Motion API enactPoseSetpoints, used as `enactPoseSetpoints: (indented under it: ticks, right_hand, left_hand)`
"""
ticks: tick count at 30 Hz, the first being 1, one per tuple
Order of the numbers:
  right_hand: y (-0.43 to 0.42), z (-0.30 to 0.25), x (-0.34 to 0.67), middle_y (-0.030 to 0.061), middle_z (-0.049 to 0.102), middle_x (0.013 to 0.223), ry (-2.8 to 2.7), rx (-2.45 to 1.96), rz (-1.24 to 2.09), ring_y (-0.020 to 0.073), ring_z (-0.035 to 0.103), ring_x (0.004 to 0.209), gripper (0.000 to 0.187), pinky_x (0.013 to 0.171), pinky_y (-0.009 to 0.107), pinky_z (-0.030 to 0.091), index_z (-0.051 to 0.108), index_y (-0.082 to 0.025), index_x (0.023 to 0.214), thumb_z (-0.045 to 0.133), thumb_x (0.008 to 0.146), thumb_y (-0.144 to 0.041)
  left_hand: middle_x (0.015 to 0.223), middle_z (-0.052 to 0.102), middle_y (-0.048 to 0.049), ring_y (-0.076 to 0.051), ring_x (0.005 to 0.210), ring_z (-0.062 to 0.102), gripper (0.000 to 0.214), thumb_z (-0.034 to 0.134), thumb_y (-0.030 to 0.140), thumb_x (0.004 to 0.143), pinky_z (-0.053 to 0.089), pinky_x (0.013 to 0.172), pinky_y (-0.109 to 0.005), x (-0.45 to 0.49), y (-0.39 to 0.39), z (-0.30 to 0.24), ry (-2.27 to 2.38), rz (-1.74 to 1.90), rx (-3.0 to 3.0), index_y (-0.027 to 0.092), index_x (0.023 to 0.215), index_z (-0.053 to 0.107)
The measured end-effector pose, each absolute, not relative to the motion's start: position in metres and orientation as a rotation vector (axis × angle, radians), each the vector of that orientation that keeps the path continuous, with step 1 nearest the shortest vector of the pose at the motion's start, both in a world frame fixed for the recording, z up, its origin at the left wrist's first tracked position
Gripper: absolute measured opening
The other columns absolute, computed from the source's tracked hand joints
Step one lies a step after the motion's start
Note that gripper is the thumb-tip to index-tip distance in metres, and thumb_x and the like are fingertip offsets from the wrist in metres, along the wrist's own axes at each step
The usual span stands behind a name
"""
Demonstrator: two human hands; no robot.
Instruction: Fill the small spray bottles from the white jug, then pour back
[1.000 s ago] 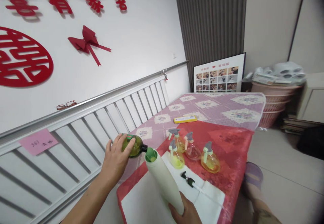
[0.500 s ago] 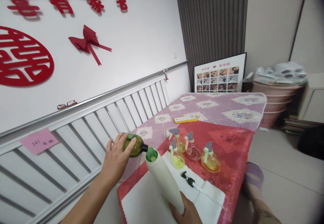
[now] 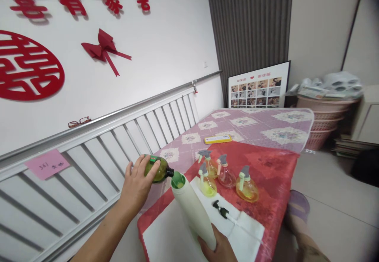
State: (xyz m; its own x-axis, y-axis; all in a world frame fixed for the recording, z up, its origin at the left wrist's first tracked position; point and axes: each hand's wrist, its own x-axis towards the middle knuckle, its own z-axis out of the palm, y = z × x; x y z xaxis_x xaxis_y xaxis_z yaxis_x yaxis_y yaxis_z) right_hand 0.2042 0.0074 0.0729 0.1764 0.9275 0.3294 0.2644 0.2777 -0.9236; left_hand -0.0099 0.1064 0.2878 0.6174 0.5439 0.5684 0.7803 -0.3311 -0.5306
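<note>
My left hand is wrapped round a dark green bottle, tipped sideways with its black neck at the mouth of a tall pale container. This container has a green inside and leans towards the bottle. A thin pale streak shows in its mouth, perhaps liquid. Low on its body, my right hand grips it; part of that hand is hidden. On the white cloth beside it lies a dark green pump head with a pale tube. Several small spray bottles with coloured liquid stand just beyond.
A red cloth lies over the patterned tablecloth. Further back is a yellow flat box. A white radiator runs along the left wall. Pink baskets stand behind right; a person's foot in a purple slipper is at the right.
</note>
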Motion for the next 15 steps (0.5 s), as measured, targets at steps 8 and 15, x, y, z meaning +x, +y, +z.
enactPoseSetpoints:
  ticks: [8, 15]
  right_hand:
    - [0.0076, 0.0695, 0.2034, 0.0070, 0.078, 0.090, -1.323, -1.207, 0.672, 0.0289, 0.073, 0.077, 0.032, 0.071, 0.033, 0.058, 0.074, -0.019, 0.098, 0.065, 0.069, -0.030]
    - [0.0070, 0.0726, 0.2046, 0.0032, 0.079, 0.090, -1.298, -1.191, 0.704, 0.0254, 0.074, 0.078, 0.030, 0.071, 0.028, 0.057, 0.075, -0.024, 0.097, 0.067, 0.069, -0.030]
  left_hand:
    - [0.136, 0.054, -0.0154, -0.035, 0.129, 0.046, 0.054, 0.051, 0.004, 0.084, 0.038, 0.100, -0.060, -0.0093, 0.1056, 0.2892, -1.045, -0.358, -2.024, 0.030, 0.131, 0.051]
    - [0.136, 0.053, -0.0154, -0.034, 0.129, 0.046, 0.056, 0.048, 0.002, 0.083, 0.037, 0.101, -0.059, -0.0086, 0.1065, 0.2897, -1.039, -0.363, -2.016, 0.031, 0.131, 0.052]
